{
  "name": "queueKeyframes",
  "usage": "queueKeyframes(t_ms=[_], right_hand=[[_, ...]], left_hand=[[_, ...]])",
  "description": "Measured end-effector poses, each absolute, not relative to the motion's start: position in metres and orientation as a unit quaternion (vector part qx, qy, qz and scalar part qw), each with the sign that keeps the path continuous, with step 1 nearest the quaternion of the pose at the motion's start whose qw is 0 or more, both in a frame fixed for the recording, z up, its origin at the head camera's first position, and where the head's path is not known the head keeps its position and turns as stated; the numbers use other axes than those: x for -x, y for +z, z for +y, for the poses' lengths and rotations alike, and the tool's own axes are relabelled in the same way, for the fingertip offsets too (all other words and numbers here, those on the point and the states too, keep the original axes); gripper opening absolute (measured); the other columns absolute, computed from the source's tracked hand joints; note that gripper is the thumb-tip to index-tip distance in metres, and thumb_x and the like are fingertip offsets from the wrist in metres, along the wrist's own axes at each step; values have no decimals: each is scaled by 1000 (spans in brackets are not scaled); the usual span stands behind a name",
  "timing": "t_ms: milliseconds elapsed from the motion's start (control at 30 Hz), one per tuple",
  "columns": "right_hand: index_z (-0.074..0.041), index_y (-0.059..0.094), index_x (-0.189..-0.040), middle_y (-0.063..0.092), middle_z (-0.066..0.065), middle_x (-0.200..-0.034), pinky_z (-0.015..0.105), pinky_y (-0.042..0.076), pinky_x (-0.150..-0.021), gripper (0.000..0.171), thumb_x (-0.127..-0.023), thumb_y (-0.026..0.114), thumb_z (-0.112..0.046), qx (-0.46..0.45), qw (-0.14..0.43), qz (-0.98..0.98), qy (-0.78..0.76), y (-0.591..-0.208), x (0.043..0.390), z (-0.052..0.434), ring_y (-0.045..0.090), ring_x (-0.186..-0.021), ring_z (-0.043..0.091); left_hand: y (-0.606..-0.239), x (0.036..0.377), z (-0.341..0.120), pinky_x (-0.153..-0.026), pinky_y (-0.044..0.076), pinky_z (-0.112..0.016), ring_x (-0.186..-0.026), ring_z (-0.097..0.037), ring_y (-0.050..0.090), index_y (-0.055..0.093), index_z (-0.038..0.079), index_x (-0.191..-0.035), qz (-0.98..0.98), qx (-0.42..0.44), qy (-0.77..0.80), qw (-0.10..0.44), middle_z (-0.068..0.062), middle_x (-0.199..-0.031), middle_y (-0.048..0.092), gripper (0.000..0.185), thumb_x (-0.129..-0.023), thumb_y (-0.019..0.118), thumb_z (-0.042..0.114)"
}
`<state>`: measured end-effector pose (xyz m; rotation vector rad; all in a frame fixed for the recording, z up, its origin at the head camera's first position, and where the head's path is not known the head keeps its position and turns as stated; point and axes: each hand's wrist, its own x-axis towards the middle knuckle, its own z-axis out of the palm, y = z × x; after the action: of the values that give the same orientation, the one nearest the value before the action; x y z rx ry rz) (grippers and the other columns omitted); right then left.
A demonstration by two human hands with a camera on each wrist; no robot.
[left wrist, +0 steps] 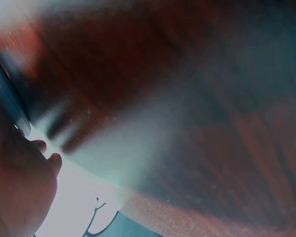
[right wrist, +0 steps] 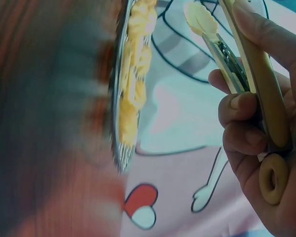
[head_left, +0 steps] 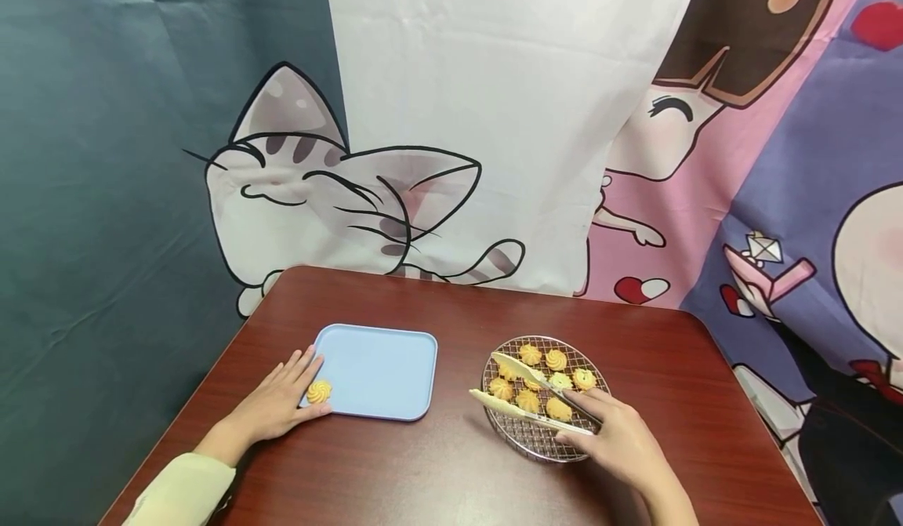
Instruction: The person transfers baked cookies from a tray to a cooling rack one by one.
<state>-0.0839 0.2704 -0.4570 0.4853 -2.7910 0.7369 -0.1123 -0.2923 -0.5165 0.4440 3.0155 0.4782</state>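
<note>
My right hand (head_left: 626,441) grips a pair of pale yellow tongs (head_left: 519,368), fingers curled round the handles. The tong tips are spread apart above a round wire rack (head_left: 525,437) bearing several swirled yellow cookies (head_left: 556,360). In the right wrist view the tongs (right wrist: 259,74) angle upward, and the rack (right wrist: 119,153) appears edge-on with cookies (right wrist: 138,64) on it. On the left, my left hand (head_left: 278,400) rests at the left edge of a light blue tray (head_left: 384,373), fingers extended. One cookie (head_left: 319,391) lies in the tray's near left corner, beside the thumb.
Both tray and rack are on a dark reddish-brown wooden table (head_left: 451,471) with rounded far corners. Bare tabletop separates the two. Behind the table hangs a cloth backdrop (head_left: 508,118) with cartoon figures.
</note>
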Motion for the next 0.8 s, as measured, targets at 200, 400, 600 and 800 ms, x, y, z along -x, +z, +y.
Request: queueKeyframes(t_ms=[200, 400, 600, 800], right_hand=[[-19, 74, -127, 72, 8, -118, 54, 54, -92, 63, -70, 92, -39, -188, 90, -945, 253, -457, 97, 249, 68, -111, 32], [-19, 74, -127, 72, 5, -116, 51, 54, -92, 64, -69, 93, -39, -214, 88, -938, 259, -458, 107, 230, 68, -108, 28], [-22, 74, -127, 70, -3, -107, 45, 56, -86, 63, -70, 92, -41, -242, 79, -930, 264, -454, 119, 208, 68, -98, 20], [-19, 72, -129, 68, -9, -109, 36, 57, -84, 63, -72, 91, -40, -287, 68, -918, 266, -453, 132, 185, 65, -94, 10]], left_hand=[[-516, 114, -291, -118, 19, -66, -151, -47, 18, 32, 3, -158, 977, -144, 152, 31, -20, -166, 21, 98, -91, 58, 70], [-515, 114, -291, -118, 18, -66, -151, -47, 18, 32, 3, -158, 978, -143, 151, 34, -20, -167, 20, 99, -91, 57, 70], [-516, 114, -293, -118, 18, -66, -152, -46, 18, 31, 3, -158, 978, -140, 149, 34, -20, -167, 20, 99, -91, 58, 70], [-517, 114, -293, -118, 18, -65, -152, -46, 18, 31, 3, -159, 978, -145, 147, 28, -20, -167, 20, 97, -92, 57, 69]])
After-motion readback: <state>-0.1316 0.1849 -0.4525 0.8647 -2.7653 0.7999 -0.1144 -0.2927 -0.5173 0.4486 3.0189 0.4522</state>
